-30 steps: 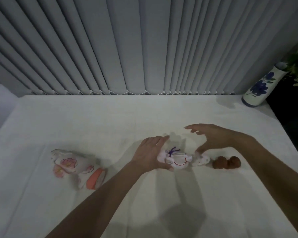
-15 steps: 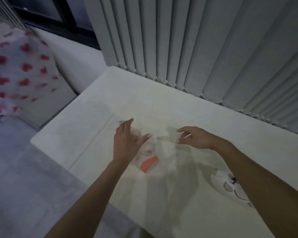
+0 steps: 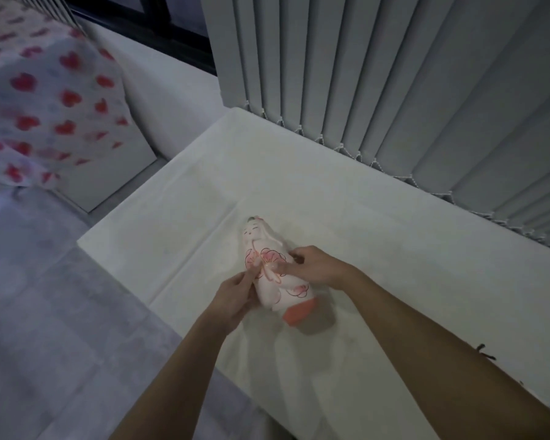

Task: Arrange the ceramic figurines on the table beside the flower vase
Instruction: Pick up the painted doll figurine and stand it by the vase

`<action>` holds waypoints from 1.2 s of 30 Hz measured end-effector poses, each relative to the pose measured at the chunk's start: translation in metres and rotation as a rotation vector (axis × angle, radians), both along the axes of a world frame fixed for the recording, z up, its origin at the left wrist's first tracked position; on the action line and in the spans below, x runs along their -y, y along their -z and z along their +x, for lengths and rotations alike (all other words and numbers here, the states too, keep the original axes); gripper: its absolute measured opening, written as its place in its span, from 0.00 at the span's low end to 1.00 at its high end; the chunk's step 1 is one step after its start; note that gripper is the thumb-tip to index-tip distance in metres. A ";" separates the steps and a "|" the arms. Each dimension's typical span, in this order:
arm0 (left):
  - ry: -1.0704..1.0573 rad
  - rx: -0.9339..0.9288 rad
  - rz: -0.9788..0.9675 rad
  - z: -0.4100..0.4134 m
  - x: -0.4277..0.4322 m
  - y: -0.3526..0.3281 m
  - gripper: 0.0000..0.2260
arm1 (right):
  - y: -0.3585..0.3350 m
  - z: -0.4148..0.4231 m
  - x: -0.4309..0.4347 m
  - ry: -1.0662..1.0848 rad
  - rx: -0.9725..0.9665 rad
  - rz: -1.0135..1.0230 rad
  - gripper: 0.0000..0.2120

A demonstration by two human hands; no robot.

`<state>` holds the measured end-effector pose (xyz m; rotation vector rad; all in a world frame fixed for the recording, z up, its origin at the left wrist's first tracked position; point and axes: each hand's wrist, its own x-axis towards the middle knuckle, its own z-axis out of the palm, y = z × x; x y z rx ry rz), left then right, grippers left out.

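Both hands are gripping the white ceramic figurine (image 3: 272,274) at frame centre: left hand (image 3: 234,296) clasping its left side, right hand (image 3: 315,268) pressing its floral front, over the white table (image 3: 394,249).

Dim, cool light. Grey vertical blinds (image 3: 378,84) fill 12 to 3 o'clock, chain-weighted hems above the white-clothed table (image 3: 299,192). Dark window frame (image 3: 159,23) at 11. Heart-print fabric (image 3: 45,100) at 9. Grey floor (image 3: 38,312) at 7.

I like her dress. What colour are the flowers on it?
Pink with dark red outlines, on the white figurine; seen from the head camera.
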<state>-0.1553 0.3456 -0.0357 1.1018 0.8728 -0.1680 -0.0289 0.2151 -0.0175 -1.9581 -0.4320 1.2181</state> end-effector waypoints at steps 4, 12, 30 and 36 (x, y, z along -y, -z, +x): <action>0.044 0.059 -0.004 0.006 0.003 -0.004 0.14 | -0.011 0.000 0.013 0.054 0.024 0.014 0.13; 0.264 0.263 0.190 0.046 0.048 -0.038 0.15 | -0.060 -0.001 0.084 0.241 0.180 0.048 0.19; 0.640 0.682 0.546 0.057 0.130 -0.027 0.29 | -0.053 -0.050 0.174 0.579 0.377 -0.112 0.35; 0.588 0.699 0.552 0.044 0.137 -0.020 0.30 | -0.050 -0.057 0.178 0.536 0.392 -0.137 0.33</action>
